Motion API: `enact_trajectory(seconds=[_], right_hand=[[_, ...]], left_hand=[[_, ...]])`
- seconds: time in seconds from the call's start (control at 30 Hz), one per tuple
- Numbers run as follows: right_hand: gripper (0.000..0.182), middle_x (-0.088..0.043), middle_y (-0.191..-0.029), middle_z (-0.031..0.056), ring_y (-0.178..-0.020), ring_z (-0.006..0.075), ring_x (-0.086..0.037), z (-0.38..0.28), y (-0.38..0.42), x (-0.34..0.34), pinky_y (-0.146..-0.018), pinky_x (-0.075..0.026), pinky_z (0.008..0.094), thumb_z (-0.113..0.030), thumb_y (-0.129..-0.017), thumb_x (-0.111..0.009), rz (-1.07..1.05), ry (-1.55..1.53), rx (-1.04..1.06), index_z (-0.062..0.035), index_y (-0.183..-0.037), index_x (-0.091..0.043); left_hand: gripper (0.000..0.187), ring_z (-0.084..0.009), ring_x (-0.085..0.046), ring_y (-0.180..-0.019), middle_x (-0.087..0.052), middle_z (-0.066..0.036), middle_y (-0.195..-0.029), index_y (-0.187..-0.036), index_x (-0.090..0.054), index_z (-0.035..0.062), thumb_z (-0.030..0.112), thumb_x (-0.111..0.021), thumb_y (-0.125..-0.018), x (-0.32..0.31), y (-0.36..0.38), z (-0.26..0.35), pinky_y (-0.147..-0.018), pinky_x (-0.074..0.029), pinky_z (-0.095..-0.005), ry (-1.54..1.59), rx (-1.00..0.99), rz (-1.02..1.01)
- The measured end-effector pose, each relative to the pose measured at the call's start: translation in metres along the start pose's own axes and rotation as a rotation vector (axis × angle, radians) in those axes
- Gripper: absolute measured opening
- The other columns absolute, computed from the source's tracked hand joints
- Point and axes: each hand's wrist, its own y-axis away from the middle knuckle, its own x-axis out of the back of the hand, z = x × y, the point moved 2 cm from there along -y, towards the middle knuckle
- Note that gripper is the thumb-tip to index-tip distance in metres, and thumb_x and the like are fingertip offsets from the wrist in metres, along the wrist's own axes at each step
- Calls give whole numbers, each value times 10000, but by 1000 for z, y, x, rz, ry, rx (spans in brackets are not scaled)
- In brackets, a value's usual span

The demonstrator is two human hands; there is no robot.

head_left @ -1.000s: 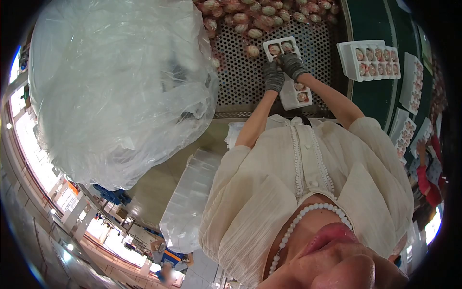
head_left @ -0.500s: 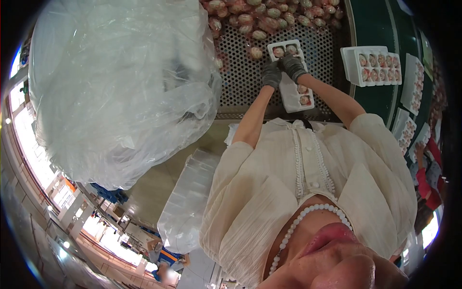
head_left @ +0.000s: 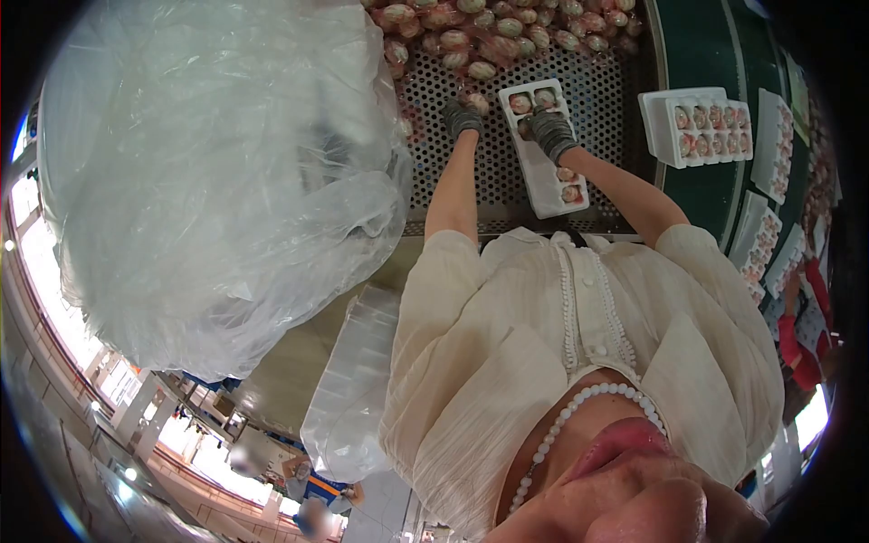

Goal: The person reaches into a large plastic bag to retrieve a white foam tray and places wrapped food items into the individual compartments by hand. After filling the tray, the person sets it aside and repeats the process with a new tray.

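My left hand [head_left: 462, 119], in a grey glove, is at a wrapped round item [head_left: 477, 104] on the perforated metal surface [head_left: 434, 167]; its fingers look slightly apart beside the item. My right hand [head_left: 550, 134], also gloved, rests over the middle of a long white tray [head_left: 543, 195]. Its fingers are bent down into the tray and hide what they hold. Two round items [head_left: 544, 98] sit in the tray's far end, and two more [head_left: 570, 194] in its near end.
Several wrapped items [head_left: 507, 27] are heaped at the top. A large clear plastic bag [head_left: 217, 181] fills the left side, with another plastic-wrapped stack [head_left: 358, 380] below. Filled white trays [head_left: 711, 129] stand on the green belt [head_left: 692, 45] at right. Other people are at the lower left and far right.
My left hand has left the tray and moved left to the loose wrapped item. My right hand has stayed at the tray. The view has shifted slightly.
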Motion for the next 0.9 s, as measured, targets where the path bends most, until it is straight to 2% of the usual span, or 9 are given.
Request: enact_trajectory(seconds=[0.13,0.23,0.3,0.33,0.47,0.57,0.63,0.83,0.9], right_hand=[[135,-575,-757,141,-718,268,-570,-2,-11,-14,-589,-443,399,-145,-661,-515,-110,-10,-17,-56,-733,-586],[138,-575,-751,140,-730,270,-569,-5,-17,-8,-593,-442,398,-133,-667,-508,-283,137,-66,-45,-737,-589],[126,-574,-717,135,-715,287,-566,2,-8,-9,-613,-444,382,-115,-673,-505,-136,15,-7,-24,-700,-588],[203,-558,-815,159,-783,283,-549,15,-13,-26,-649,-435,401,-178,-684,-541,-263,-107,-38,-23,-814,-564],[362,-509,-955,165,-844,289,-506,6,31,-18,-755,-385,377,-258,-665,-588,-45,-767,-29,-73,-967,-515],[565,-468,-1026,163,-951,297,-448,2,66,-11,-791,-367,372,-294,-637,-628,323,-313,270,-62,-1105,-413],[615,-428,-1084,157,-992,313,-414,1,85,-23,-810,-358,373,-267,-630,-642,347,-258,283,-64,-1146,-376],[623,-372,-1156,158,-1054,313,-377,18,121,-25,-843,-362,366,-242,-635,-627,255,-340,176,-97,-1172,-346],[580,-381,-1151,154,-1031,312,-396,20,117,-21,-826,-370,367,-216,-627,-625,269,-324,233,-99,-1143,-387]], left_hand=[[337,-197,-512,-707,-479,-120,-958,-1036,-438,33,188,-509,-745,-32,-25,-28,-563,-440,-340,327,296,-98],[132,-164,-440,-514,-491,-100,-632,-685,-470,26,139,-485,-751,-13,1,-27,-461,-381,-296,707,-84,409],[148,-145,-450,-613,-507,-71,-740,-845,-487,9,114,-491,-740,-6,10,-37,-532,-412,-312,1211,92,35],[88,-133,-427,-598,-478,-49,-663,-757,-451,26,103,-488,-734,42,52,-10,-496,-376,-313,342,2,65],[91,-149,-423,-555,-458,-60,-650,-717,-414,36,94,-484,-716,-7,49,-60,-448,-339,-308,251,-138,-99],[118,-157,-409,-507,-431,-71,-594,-701,-397,36,91,-501,-692,-18,105,-49,-429,-361,-311,1450,-138,-312],[82,-149,-397,-507,-441,-59,-624,-732,-404,27,56,-476,-707,-10,148,-37,-426,-377,-279,542,-583,-200],[132,-204,-503,-566,-499,-102,-698,-789,-454,43,12,-472,-662,-66,176,-43,-464,-416,-332,916,-237,-305],[150,-228,-528,-600,-533,-106,-747,-819,-496,48,44,-470,-672,-53,184,-30,-511,-429,-330,208,-614,150]])
